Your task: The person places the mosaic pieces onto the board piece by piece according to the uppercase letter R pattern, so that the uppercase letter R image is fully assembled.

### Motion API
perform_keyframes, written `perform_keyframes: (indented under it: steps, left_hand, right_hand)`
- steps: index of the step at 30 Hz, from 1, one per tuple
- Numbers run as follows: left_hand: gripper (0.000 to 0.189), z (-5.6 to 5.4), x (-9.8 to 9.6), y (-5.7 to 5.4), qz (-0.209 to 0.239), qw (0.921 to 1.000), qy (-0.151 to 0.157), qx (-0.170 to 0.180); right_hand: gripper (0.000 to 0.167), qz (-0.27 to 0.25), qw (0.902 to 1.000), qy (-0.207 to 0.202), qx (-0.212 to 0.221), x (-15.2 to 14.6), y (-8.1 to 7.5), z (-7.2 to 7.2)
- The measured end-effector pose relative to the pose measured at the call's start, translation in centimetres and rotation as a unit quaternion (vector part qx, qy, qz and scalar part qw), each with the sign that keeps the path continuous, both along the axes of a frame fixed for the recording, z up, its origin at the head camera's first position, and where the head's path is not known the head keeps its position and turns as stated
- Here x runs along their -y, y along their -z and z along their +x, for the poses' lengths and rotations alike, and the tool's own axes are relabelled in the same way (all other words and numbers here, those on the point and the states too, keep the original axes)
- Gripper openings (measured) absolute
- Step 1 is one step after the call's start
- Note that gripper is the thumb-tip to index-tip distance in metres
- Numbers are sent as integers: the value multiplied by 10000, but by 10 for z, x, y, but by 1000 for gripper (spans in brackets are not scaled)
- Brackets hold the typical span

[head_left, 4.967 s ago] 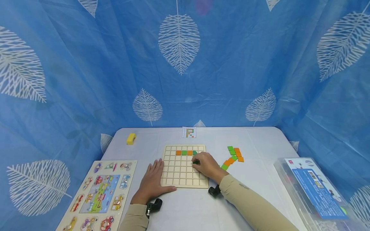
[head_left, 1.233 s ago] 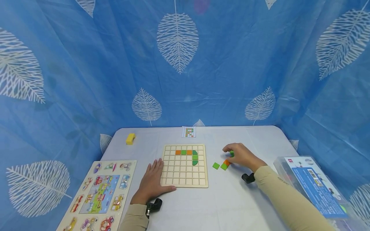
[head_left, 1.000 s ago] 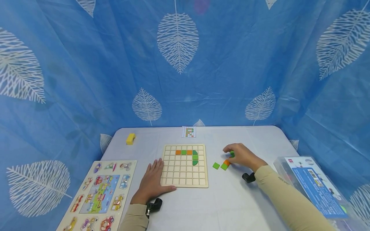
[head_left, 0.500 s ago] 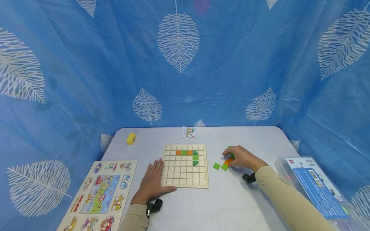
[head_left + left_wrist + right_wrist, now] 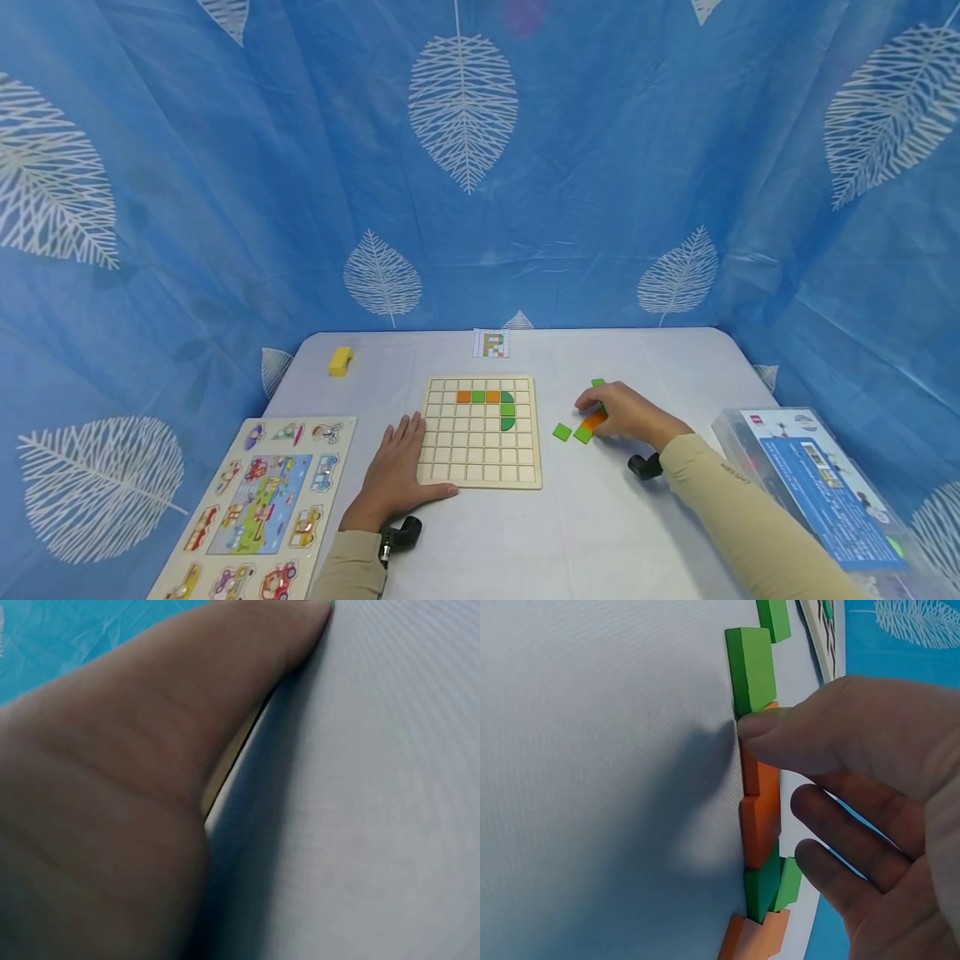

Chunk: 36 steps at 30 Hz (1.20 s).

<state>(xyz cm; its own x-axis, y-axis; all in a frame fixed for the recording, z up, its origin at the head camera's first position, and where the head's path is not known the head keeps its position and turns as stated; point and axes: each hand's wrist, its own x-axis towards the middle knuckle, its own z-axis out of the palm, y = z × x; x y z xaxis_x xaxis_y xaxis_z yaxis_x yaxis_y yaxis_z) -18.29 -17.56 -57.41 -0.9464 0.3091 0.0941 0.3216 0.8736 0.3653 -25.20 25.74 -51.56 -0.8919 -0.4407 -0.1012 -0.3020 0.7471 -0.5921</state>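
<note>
Left hand (image 5: pixel 393 479) lies flat, fingers extended at the left edge of the grid board (image 5: pixel 480 457) and thumb along its near edge, presumably to steady it, while the right hand (image 5: pixel 628 411) bends over loose tiles (image 5: pixel 583 434) to the board's right. Between the hands, the board carries a hooked run of orange and green fitted tiles (image 5: pixel 478 397), and beyond it lies a pattern card (image 5: pixel 491 343), likely set there for easy sight. Among the loose tiles, the right thumb touches one orange tile (image 5: pixel 765 776) (its far side is hidden, so whether it is pinched cannot be told).
</note>
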Motion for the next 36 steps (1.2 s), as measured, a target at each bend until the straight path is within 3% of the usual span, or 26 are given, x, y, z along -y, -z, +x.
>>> perform_keyframes:
  steps: [25, 36]
  left_hand:
    - [139, -2, 1, 5, -29, 10000, -5, -14]
    - [139, -1, 1, 5, -16, 10000, -23, 40]
  right_hand:
    - [28, 39, 9999, -114, -119, 1, 6, 0]
    - [25, 192, 9981, -250, -532, 1, 11, 0]
